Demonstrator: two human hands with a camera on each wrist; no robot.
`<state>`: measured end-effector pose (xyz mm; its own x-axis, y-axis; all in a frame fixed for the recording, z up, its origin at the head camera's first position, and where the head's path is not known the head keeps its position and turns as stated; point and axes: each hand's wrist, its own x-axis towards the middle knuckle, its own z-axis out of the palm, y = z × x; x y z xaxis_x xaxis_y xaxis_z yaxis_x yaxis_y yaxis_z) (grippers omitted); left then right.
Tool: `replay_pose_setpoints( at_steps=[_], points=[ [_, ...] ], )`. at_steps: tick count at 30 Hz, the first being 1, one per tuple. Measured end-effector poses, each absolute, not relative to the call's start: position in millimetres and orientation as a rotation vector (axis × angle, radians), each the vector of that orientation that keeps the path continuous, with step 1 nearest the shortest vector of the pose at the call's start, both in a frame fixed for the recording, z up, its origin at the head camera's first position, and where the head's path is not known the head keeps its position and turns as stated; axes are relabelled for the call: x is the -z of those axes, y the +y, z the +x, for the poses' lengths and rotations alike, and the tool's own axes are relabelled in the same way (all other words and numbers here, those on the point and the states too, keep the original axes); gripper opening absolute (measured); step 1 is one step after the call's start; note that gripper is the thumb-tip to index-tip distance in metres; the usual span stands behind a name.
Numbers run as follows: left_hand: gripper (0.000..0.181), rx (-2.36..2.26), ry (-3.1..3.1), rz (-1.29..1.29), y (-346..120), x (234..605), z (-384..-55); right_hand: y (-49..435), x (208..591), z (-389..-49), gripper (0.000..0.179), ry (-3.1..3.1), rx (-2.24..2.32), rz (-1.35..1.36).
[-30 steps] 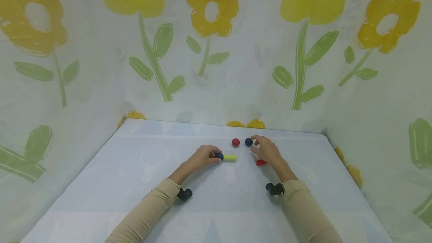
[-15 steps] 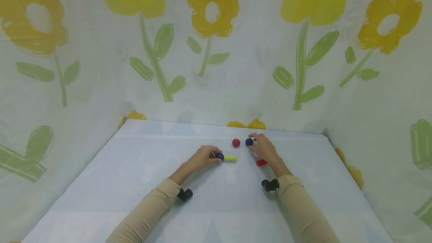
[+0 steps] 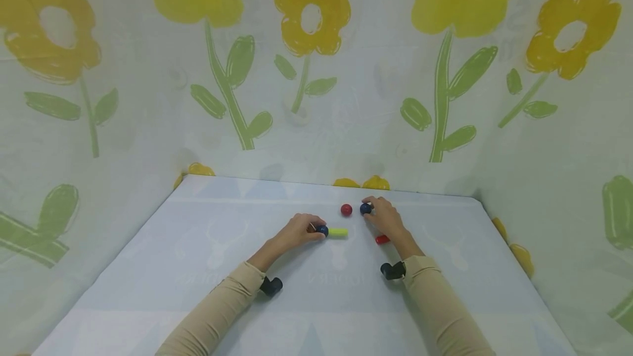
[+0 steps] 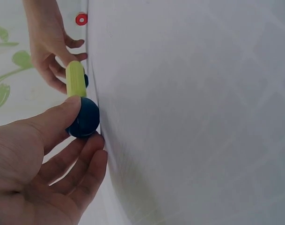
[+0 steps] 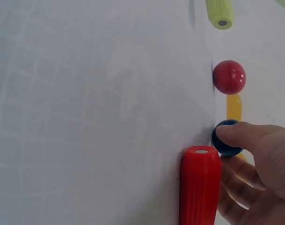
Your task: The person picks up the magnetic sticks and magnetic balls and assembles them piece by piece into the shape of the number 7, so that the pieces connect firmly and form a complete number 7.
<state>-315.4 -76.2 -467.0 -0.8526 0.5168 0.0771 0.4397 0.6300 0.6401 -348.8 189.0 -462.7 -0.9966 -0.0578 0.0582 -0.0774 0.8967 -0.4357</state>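
Note:
My left hand [image 3: 300, 229] pinches a dark blue ball [image 4: 85, 118] between thumb and fingers. A yellow-green ridged rod [image 3: 338, 232] sticks out from this ball, end against it, pointing right in the head view. My right hand [image 3: 388, 217] has its thumb and fingertips round a second dark blue ball [image 5: 227, 137] farther back on the table, the thumb lying across it. To the left of that ball sits a red ball [image 3: 346, 210] with a seam line. Near my right wrist lies a red ridged rod [image 5: 200, 187] with a small metallic disc in its end, partly hidden by the hand in the head view.
The table [image 3: 316, 290] has a pale printed cover. Close behind the balls rises a hanging cloth [image 3: 356, 125] with yellow flowers, and it also flanks both sides. A black wrist camera [image 3: 393, 271] sits at each sleeve cuff.
My right hand has moved a little left, and its thumb and fingers have closed in round the second blue ball. The left hand, its ball and the yellow-green rod stay in place.

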Motion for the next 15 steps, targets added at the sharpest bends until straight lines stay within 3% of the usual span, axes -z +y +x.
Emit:
replay_pose_setpoints(
  at_steps=[15],
  points=[
    [0.033, -1.034, 2.731, 0.826, -76.1, 468.0, -316.8, 190.2, 464.7, -350.2, 0.045, -3.018, -0.696, 0.086]
  ],
)
